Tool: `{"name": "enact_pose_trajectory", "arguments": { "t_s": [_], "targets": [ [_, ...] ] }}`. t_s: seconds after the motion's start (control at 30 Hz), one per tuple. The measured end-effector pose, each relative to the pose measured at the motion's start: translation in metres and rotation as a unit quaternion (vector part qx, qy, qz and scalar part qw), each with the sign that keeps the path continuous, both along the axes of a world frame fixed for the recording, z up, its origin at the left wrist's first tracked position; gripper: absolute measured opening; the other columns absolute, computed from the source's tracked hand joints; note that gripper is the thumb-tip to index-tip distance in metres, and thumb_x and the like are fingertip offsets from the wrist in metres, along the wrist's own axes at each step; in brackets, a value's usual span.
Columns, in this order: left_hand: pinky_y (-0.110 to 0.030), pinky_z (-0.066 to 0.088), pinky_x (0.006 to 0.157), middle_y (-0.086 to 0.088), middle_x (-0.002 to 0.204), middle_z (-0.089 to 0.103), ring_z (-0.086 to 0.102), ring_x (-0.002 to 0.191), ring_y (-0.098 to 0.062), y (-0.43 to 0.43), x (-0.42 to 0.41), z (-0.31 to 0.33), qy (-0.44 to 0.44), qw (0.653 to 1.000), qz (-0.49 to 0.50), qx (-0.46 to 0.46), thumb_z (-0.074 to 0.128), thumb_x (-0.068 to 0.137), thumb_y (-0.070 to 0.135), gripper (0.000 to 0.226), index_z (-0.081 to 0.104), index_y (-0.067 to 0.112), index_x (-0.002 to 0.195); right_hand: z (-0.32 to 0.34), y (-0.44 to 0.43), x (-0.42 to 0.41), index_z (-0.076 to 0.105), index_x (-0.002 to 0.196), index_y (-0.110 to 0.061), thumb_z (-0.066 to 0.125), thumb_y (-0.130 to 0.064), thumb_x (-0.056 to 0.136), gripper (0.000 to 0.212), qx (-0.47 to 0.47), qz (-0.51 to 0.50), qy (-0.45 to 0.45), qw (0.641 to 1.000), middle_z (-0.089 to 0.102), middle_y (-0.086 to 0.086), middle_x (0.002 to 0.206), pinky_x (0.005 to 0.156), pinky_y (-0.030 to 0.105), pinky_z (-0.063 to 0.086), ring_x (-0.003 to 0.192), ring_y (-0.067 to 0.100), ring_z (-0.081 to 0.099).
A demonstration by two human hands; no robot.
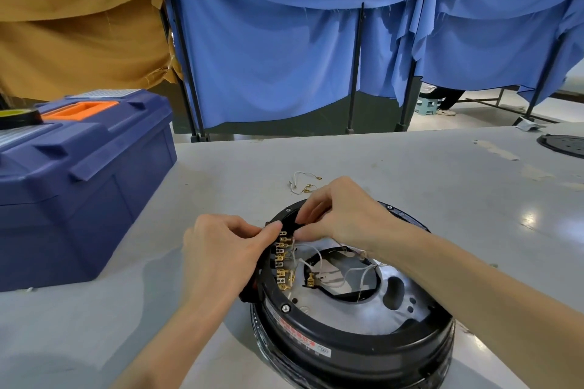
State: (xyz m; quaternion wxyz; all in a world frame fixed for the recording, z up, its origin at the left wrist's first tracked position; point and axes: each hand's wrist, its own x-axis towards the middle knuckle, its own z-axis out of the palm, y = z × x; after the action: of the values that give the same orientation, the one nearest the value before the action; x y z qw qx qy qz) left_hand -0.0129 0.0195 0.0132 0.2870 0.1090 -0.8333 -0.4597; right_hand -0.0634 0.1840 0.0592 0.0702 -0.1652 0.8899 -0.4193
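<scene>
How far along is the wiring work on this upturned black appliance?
Done: the appliance has its underside open, and loose wires lie on the table behind it. In hand: the left hand and right hand both pinch the top end of the terminal strip with its brass connectors. Left: white wires inside are still attached, so much probably remains.

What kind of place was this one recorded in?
Probably a workshop or factory bench: the left hand and right hand pinch the terminal strip of an opened round appliance base, a blue toolbox stands beside it on the table, and cloth-draped partition frames stand behind.
</scene>
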Motion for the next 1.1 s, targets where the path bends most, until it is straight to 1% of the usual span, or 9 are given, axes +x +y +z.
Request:
{"name": "enact_pose_trajectory", "arguments": {
  "t_s": [0.1, 0.2, 0.27, 0.4, 0.5, 0.63, 0.73, 0.87, 1.1],
  "targets": [
    [-0.032, 0.053, 0.053, 0.012, 0.044, 0.061, 0.061, 0.050, -0.006, -0.003, 0.002, 0.005, -0.024, 0.999, 0.006, -0.026, 0.083, 0.064, 0.050, 0.034, 0.068, 0.026, 0.047, 0.002, 0.005, 0.011, 0.073, 0.073, -0.021, 0.084, -0.020, 0.075, 0.011, 0.039, -0.007, 0.089, 0.995, 0.063, -0.008, 0.064, 0.049, 0.010, 0.039, 0.051, -0.003, 0.055],
    [-0.039, 0.057, 0.059, 0.012, 0.043, 0.060, 0.063, 0.057, -0.013, -0.002, 0.005, 0.009, -0.047, 0.997, 0.014, -0.060, 0.082, 0.064, 0.052, 0.037, 0.066, 0.024, 0.046, 0.002, 0.006, 0.019, 0.072, 0.073, -0.017, 0.078, -0.024, 0.082, 0.013, 0.054, 0.015, 0.055, 0.997, 0.063, -0.003, 0.052, 0.044, 0.014, 0.040, 0.037, 0.003, 0.051],
    [-0.038, 0.056, 0.059, 0.009, 0.041, 0.058, 0.062, 0.055, -0.013, 0.000, 0.006, 0.012, -0.053, 0.995, 0.026, -0.085, 0.081, 0.065, 0.053, 0.041, 0.064, 0.023, 0.044, 0.001, 0.005, 0.022, 0.072, 0.078, -0.016, 0.075, -0.027, 0.085, 0.013, 0.076, 0.000, 0.080, 0.994, 0.064, -0.003, 0.056, 0.049, 0.019, 0.043, 0.044, 0.008, 0.056],
    [-0.032, 0.051, 0.051, 0.004, 0.037, 0.055, 0.060, 0.050, -0.015, 0.000, 0.007, 0.013, -0.065, 0.990, 0.042, -0.115, 0.079, 0.066, 0.055, 0.048, 0.062, 0.018, 0.040, 0.002, -0.002, 0.030, 0.069, 0.081, -0.024, 0.073, -0.028, 0.084, 0.007, 0.095, -0.052, 0.254, 0.961, 0.051, -0.014, 0.072, 0.064, 0.025, 0.041, 0.068, 0.005, 0.051],
    [-0.033, 0.052, 0.050, 0.002, 0.036, 0.055, 0.059, 0.051, -0.015, 0.001, 0.006, 0.012, -0.058, 0.989, 0.041, -0.126, 0.078, 0.068, 0.052, 0.049, 0.062, 0.016, 0.040, 0.005, -0.005, 0.031, 0.074, 0.082, -0.016, 0.074, -0.025, 0.085, 0.009, 0.103, 0.027, 0.143, 0.984, 0.059, -0.009, 0.062, 0.050, 0.021, 0.046, 0.044, 0.004, 0.054],
    [-0.033, 0.051, 0.049, 0.000, 0.036, 0.055, 0.058, 0.047, -0.017, 0.002, 0.006, 0.010, -0.042, 0.989, 0.036, -0.136, 0.077, 0.069, 0.047, 0.048, 0.062, 0.012, 0.040, 0.003, -0.005, 0.027, 0.070, 0.076, 0.000, 0.071, -0.017, 0.089, 0.021, 0.091, 0.048, 0.004, 0.995, 0.057, 0.007, 0.047, 0.031, 0.014, 0.033, 0.023, 0.008, 0.042],
    [-0.033, 0.051, 0.049, 0.000, 0.037, 0.055, 0.058, 0.048, -0.018, 0.002, 0.006, 0.009, -0.040, 0.989, 0.036, -0.138, 0.076, 0.069, 0.047, 0.048, 0.062, 0.011, 0.041, 0.001, -0.007, 0.024, 0.071, 0.078, 0.002, 0.069, -0.015, 0.090, 0.021, 0.098, 0.044, -0.012, 0.994, 0.056, 0.006, 0.042, 0.031, 0.011, 0.032, 0.022, 0.008, 0.040],
    [-0.032, 0.050, 0.046, 0.000, 0.037, 0.055, 0.057, 0.046, -0.017, 0.001, 0.006, 0.009, -0.037, 0.988, 0.031, -0.144, 0.076, 0.070, 0.046, 0.049, 0.062, 0.009, 0.041, -0.003, -0.012, 0.023, 0.069, 0.085, -0.005, 0.070, -0.008, 0.086, 0.003, 0.080, 0.032, 0.011, 0.996, 0.057, 0.005, 0.042, 0.033, 0.013, 0.034, 0.023, 0.010, 0.042],
    [-0.036, 0.050, 0.046, -0.009, 0.044, 0.059, 0.058, 0.047, -0.025, 0.002, 0.006, 0.009, -0.036, 0.988, 0.028, -0.151, 0.075, 0.071, 0.047, 0.050, 0.064, 0.005, 0.046, -0.006, -0.015, 0.021, 0.068, 0.096, -0.012, 0.071, -0.006, 0.080, 0.016, 0.107, 0.077, 0.038, 0.991, 0.057, 0.002, 0.042, 0.033, 0.014, 0.034, 0.025, 0.012, 0.044]
  ]
}}
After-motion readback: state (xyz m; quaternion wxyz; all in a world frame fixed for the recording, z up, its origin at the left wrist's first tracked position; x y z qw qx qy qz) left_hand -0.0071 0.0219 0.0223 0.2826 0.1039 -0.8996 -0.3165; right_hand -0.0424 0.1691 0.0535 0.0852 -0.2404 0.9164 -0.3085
